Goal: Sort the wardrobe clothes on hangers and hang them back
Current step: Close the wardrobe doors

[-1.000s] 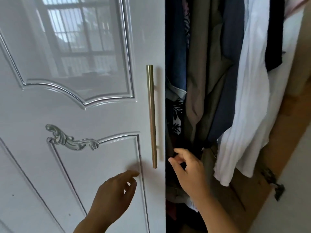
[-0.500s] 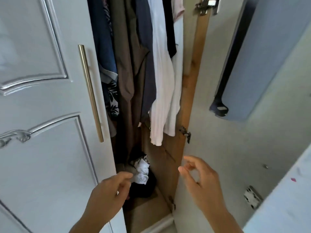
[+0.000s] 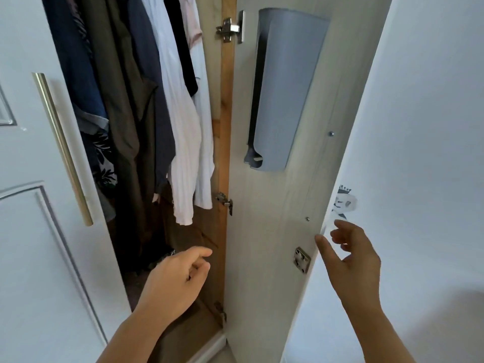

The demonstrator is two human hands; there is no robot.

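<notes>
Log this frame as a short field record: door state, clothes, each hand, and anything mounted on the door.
right door: swung open, inner face showing
left door: closed, brass handle
clothes: hanging in the wardrobe, none taken out; white ribbed top furthest forward
left hand: loosely curled, holding nothing, before the opening
right hand: fingers spread at the open door's edge, grip unclear
on door: grey holder

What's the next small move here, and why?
Probably reach the left hand up to the white ribbed garment: the right door already stands open, both hands hold nothing, and that garment hangs nearest the opening. The right hand sits at the door's edge.
</notes>
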